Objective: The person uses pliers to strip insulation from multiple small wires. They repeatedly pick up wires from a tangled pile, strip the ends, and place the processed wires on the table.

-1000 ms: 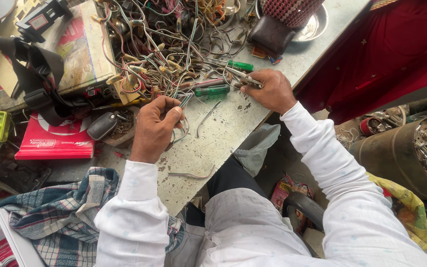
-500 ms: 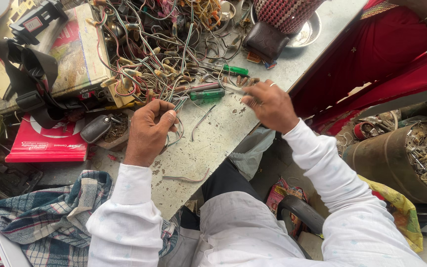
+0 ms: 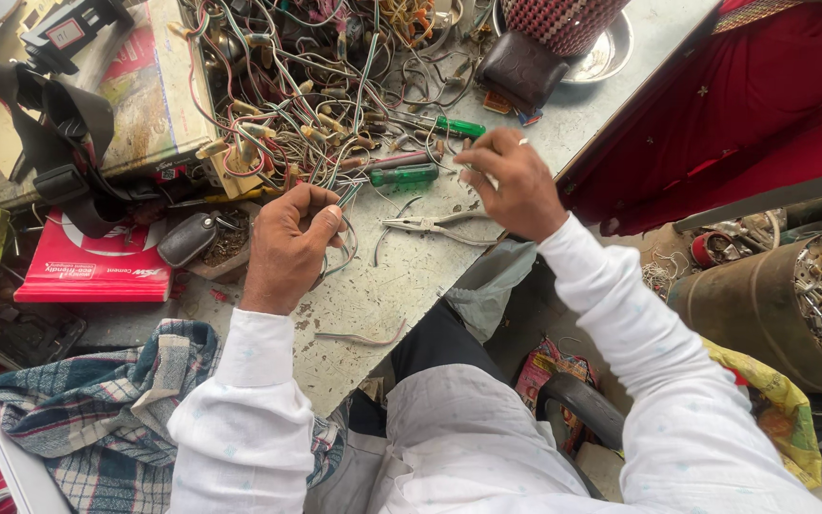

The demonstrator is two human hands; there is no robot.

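Note:
My left hand [image 3: 292, 243] is closed around a small bundle of thin coloured wires that trail out of the big wire tangle [image 3: 306, 86] on the worn grey tabletop [image 3: 382, 295]. My right hand [image 3: 511, 181] hovers at the tangle's right edge, fingertips pinched on a thin wire end. Long-nose pliers [image 3: 430, 226] lie loose on the table between my hands. A green-handled screwdriver [image 3: 403, 174] lies just left of my right hand, and a second one [image 3: 459, 127] lies just above it.
A dark pouch [image 3: 523, 69] and a steel plate [image 3: 611, 52] sit at the back. A red booklet [image 3: 97, 262], a car key fob [image 3: 187, 238], black straps [image 3: 59, 124] and a checked cloth [image 3: 97, 409] lie left. Red fabric [image 3: 744, 114] and a rusty drum [image 3: 782, 314] are right.
My right hand has let go of the pliers, which now lie on the table, and has moved up to the wires. My left hand keeps its hold on the wire bundle.

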